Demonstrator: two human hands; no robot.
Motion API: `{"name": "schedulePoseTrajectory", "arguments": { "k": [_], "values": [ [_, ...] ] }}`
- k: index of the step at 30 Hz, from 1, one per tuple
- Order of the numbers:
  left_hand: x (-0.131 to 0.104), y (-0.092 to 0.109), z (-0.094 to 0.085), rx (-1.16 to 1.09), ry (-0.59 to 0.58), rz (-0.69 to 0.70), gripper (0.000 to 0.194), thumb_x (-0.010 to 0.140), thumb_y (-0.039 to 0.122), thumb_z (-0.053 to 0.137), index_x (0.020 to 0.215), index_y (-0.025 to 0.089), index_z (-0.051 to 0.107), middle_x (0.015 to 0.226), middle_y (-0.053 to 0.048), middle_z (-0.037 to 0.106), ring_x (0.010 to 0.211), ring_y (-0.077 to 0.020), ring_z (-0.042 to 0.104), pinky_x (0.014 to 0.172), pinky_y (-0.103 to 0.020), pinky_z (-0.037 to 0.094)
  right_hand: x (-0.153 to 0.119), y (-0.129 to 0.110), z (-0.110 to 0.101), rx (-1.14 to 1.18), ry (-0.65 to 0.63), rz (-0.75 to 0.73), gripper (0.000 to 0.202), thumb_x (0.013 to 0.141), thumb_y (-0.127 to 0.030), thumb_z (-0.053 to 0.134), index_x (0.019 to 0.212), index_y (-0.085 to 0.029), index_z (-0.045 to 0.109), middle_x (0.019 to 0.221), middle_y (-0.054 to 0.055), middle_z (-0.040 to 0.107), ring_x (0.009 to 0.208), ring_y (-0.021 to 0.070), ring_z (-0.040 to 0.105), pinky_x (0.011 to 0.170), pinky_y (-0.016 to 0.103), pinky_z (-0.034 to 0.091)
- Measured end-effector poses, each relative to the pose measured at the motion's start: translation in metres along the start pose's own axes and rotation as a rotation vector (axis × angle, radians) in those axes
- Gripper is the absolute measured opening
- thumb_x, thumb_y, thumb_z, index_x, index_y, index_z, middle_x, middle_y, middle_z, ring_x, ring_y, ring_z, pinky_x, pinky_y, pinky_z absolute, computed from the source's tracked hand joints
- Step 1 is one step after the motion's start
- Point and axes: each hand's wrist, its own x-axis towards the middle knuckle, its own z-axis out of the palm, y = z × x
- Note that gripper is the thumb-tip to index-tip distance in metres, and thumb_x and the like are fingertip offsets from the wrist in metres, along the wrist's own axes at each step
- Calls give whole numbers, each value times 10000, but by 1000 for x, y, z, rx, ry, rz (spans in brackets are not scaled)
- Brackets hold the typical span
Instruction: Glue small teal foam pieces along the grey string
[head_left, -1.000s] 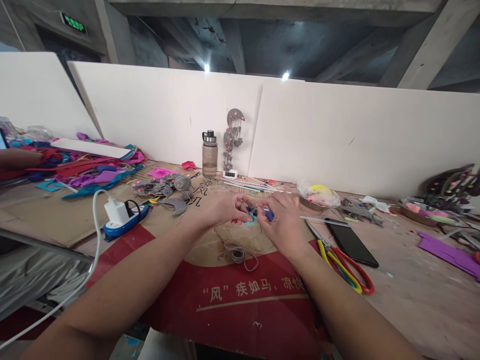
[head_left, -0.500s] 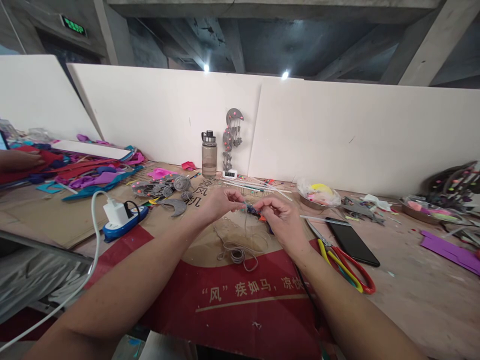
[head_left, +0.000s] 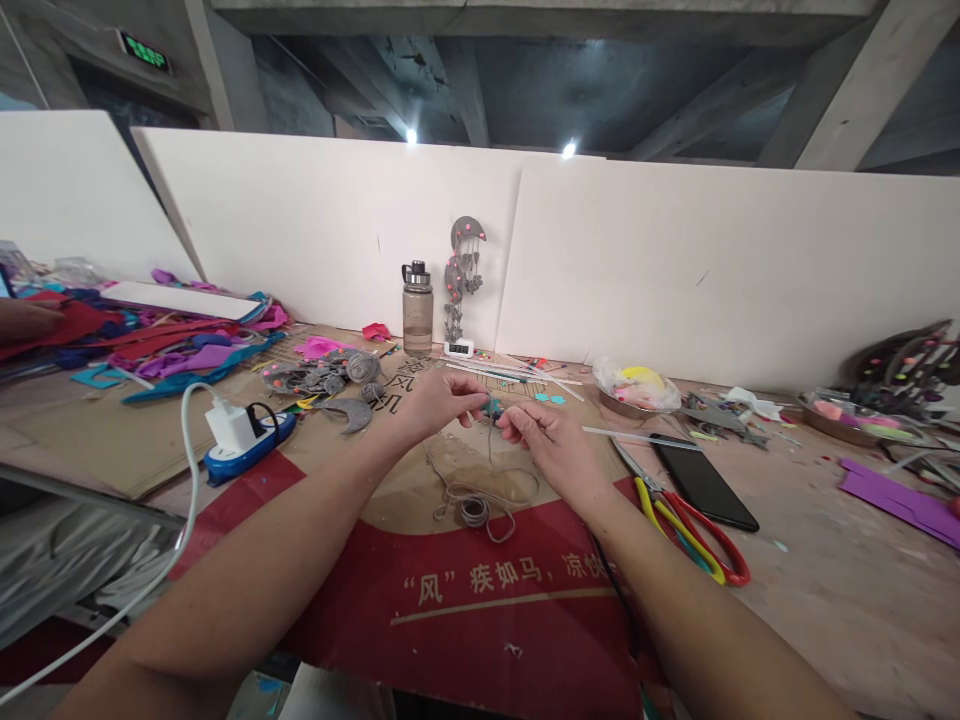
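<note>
My left hand (head_left: 451,400) pinches a small teal piece (head_left: 491,407), seemingly felt, above the cardboard sheet. Close beside it, my right hand (head_left: 541,432) has thumb and forefinger pressed together on the grey yarn (head_left: 490,445) just below that piece. The yarn hangs down in loose loops to a small wound coil (head_left: 474,511) on the cardboard. Just beyond my right hand lie small teal cut-outs (head_left: 550,398). The fingertips partly cover what they grip.
Scissors (head_left: 694,540) and a black phone (head_left: 705,482) lie at right. A blue power strip (head_left: 247,450), grey yarn ball (head_left: 364,366) and crescent (head_left: 349,413) are at left. Behind stand a water bottle (head_left: 418,315) and white boards (head_left: 300,230). Another person's hand (head_left: 30,320) touches red felt.
My right hand has shifted slightly left and down, its fingers more closed together. The teal cut-outs beyond it have come into view. My left hand has barely moved.
</note>
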Motion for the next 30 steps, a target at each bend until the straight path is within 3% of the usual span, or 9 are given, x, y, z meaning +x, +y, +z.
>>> {"name": "schedulePoseTrajectory", "arguments": {
  "k": [4, 7, 11, 19, 30],
  "values": [
    [2, -2, 1, -11, 20, 80, 234, 771, 345, 668, 829, 119, 697, 647, -37, 686, 484, -95, 579, 498, -217, 496, -2, -1, 3, -182, 93, -51, 272, 916, -388, 512, 761, -197, 627, 740, 9, 639, 706, 148, 561, 677, 280, 420],
    [2, -6, 3, 43, 37, 148, 222, 791, 347, 646, 839, 136, 698, 667, -26, 688, 495, -92, 581, 512, -217, 498, -3, 0, 10, -214, 191, 0, 208, 843, -398, 625, 877, -193, 631, 827, 24, 665, 716, 152, 562, 673, 281, 424],
    [-3, -6, 8, 133, 71, 221, 193, 817, 343, 628, 861, 170, 702, 728, -12, 693, 556, -94, 615, 546, -206, 493, -3, 0, 19, -160, 231, 102, 232, 784, -390, 681, 887, -190, 624, 828, 23, 684, 649, 142, 569, 649, 285, 433],
    [-5, -6, 12, 6, 34, 164, 225, 810, 374, 650, 821, 150, 658, 706, -47, 710, 637, -144, 674, 633, -260, 553, -1, 5, 20, -104, 236, 82, 89, 798, -251, 578, 774, -183, 631, 692, -4, 645, 585, 121, 532, 581, 247, 396],
    [-3, 2, 10, -227, 26, 60, 237, 766, 349, 694, 837, 124, 671, 714, -55, 721, 643, -149, 692, 666, -285, 584, -2, 6, 19, -166, 245, 25, 82, 797, -230, 555, 794, -187, 625, 722, 3, 647, 623, 128, 543, 620, 254, 410]
  ]
}}
